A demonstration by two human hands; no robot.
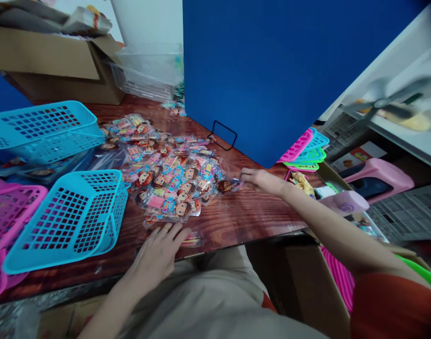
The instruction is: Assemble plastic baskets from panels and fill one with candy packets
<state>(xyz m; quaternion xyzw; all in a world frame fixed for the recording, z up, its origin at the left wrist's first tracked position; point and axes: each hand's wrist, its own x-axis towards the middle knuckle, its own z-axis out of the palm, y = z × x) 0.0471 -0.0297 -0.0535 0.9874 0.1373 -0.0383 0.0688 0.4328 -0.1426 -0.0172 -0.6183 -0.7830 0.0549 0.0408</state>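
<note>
A heap of small clear packets with cartoon-face toys (169,174) lies on the wooden table (236,221). My left hand (159,252) rests near the table's front edge, fingers flat and apart over one packet (192,240). My right hand (259,179) reaches across to the heap's right side, its fingers pinched on a packet with a brown-haired face (227,186).
Two light-blue plastic baskets (72,219) (42,129) and a pink basket (11,212) stand at the left. A cardboard box (60,66) and a clear tub (148,70) sit at the back. A blue board (272,70) stands behind the heap. Stacked coloured baskets (303,150) lie at the right.
</note>
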